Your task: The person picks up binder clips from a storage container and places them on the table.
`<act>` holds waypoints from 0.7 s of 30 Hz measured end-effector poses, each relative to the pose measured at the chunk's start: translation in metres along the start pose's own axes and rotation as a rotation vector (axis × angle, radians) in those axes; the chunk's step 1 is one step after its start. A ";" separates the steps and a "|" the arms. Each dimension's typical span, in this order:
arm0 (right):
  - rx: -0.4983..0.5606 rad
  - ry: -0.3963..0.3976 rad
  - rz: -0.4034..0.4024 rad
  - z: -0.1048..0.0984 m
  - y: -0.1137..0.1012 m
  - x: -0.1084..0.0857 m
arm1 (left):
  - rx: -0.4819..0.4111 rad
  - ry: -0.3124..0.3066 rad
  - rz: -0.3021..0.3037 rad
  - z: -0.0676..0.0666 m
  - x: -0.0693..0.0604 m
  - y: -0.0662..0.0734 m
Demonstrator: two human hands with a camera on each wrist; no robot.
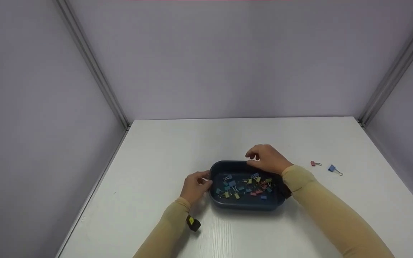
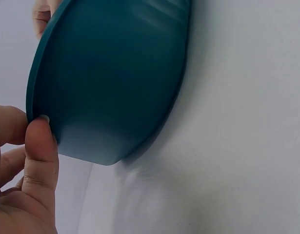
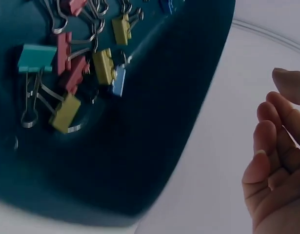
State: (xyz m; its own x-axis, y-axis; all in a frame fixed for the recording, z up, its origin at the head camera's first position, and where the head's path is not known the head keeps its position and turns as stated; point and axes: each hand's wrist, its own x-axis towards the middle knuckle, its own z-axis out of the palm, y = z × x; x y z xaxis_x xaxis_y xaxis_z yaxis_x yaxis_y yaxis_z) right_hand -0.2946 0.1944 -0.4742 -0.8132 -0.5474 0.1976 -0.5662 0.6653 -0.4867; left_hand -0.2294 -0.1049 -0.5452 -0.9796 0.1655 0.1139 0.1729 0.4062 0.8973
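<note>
A dark teal plastic tray (image 1: 247, 206) stands on the white table with several binder clips (image 1: 232, 183) in blue, teal, yellow and red scattered on its floor. My left hand (image 1: 194, 187) pinches the tray's left rim between thumb and fingers; in the left wrist view the thumb (image 2: 41, 141) presses on the outer wall. Above the far right part of the tray hovers my right hand (image 1: 268, 157), its fingers loosely bent with nothing between them. From the right wrist, that hand (image 3: 281, 146) appears apart from the tray's wall, beyond the clips (image 3: 105, 66).
To the right of the tray lie a red binder clip (image 1: 313, 163) and a blue binder clip (image 1: 332, 168) on the white table (image 1: 156, 154). Grey panels (image 1: 242, 61) enclose the table at the back and both sides.
</note>
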 end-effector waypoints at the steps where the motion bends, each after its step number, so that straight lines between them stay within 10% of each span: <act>1: -0.006 -0.025 -0.002 0.003 -0.001 0.001 | -0.002 -0.002 -0.002 0.000 0.000 0.000; 21: -0.038 -0.362 0.025 0.052 -0.006 0.005 | -0.042 0.014 0.000 0.003 -0.003 -0.003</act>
State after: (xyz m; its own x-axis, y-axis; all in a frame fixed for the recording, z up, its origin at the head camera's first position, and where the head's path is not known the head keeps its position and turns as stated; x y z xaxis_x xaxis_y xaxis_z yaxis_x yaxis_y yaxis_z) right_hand -0.2878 0.1613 -0.5145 -0.7299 -0.6708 -0.1312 -0.5571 0.6951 -0.4545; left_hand -0.2268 -0.1037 -0.5496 -0.9809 0.1527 0.1202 0.1693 0.3681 0.9143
